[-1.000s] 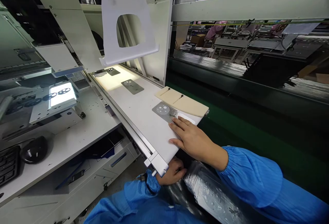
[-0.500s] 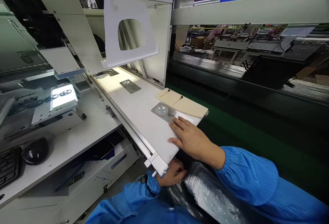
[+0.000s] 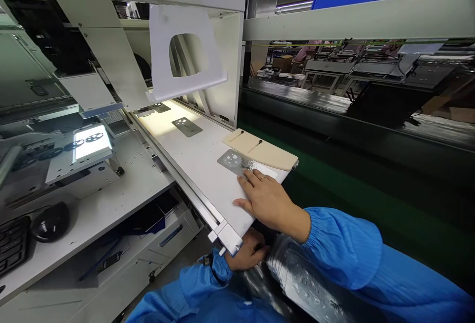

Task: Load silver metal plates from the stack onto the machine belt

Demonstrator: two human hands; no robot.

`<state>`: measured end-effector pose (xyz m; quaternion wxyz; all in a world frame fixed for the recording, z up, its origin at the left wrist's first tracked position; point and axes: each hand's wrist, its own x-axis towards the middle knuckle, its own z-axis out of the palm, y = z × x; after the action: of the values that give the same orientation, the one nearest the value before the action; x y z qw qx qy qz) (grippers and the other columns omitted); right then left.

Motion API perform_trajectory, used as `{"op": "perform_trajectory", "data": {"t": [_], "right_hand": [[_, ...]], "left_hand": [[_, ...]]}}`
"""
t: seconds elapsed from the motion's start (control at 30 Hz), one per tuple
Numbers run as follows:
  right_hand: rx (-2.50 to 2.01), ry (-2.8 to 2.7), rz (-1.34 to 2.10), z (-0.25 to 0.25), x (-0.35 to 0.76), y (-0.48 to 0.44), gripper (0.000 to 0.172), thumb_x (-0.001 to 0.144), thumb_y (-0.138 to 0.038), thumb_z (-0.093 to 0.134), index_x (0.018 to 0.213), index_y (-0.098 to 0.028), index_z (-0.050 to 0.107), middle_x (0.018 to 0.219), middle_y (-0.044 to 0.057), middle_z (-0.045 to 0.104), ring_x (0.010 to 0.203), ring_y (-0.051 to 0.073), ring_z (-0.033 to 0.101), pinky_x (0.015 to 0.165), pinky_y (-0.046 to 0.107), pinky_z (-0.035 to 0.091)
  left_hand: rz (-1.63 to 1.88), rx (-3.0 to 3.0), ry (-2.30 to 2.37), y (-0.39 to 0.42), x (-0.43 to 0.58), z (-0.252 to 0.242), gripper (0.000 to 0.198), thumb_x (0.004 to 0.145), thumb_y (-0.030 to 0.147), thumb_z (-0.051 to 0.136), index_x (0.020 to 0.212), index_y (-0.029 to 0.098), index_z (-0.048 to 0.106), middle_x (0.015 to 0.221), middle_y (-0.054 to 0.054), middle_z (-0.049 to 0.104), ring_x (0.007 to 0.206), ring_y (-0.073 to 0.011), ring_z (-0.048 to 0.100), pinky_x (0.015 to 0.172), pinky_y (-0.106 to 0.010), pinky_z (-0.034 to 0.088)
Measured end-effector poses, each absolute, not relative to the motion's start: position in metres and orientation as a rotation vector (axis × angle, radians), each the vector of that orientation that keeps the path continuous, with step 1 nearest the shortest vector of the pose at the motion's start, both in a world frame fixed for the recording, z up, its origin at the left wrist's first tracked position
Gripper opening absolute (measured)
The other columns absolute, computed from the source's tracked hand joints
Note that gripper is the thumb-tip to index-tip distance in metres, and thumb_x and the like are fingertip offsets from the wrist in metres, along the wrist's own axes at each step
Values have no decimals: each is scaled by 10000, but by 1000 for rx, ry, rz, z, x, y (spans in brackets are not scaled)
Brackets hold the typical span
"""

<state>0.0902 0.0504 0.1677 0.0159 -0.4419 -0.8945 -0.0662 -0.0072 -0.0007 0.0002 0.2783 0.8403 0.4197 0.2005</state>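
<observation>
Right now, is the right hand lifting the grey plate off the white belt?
No, the right hand lies flat with fingertips on the grey plate, which rests on the white belt beside the beige pad.

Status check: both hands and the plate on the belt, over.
Right hand flat, fingers on grey metal plate with round holes. Left hand below white belt end, curled, contents unclear. Beige pad beside the plate.

The right hand [image 3: 265, 199] lies flat, palm down, fingers stretched forward and slightly spread, a ring on one finger, its blue-sleeved forearm angled in from the right. The left hand [image 3: 245, 253] sits lower, fingers curled.
</observation>
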Motion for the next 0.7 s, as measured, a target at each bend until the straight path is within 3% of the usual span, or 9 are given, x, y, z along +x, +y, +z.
{"op": "perform_trajectory", "data": {"t": [0.17,0.53,0.7], "right_hand": [[-1356,-2811,-144,172,81,62,612,948,-551,515,1386,-124,499,1467,218,382,1340,397,358,1096,571,320],[-1491,-2792,-67,176,64,73,654,973,-576,437,1442,-121,426,1492,208,348,1341,388,359,1046,517,392],[-1471,-2788,-90,178,68,69,654,969,-573,454,1460,-144,404,1517,195,307,1371,381,316,1096,540,323]], "left_hand": [[538,2227,1126,-1,-7,-1,132,833,248,594,748,166,653,739,-48,700,756,-186,640,743,-301,490],[572,2223,1128,-2,-6,-8,130,831,265,586,757,176,644,736,-49,697,760,-203,651,766,-325,499],[565,2229,1129,-1,-6,-9,133,832,261,601,754,165,650,725,-48,689,756,-192,642,758,-315,492]]}}
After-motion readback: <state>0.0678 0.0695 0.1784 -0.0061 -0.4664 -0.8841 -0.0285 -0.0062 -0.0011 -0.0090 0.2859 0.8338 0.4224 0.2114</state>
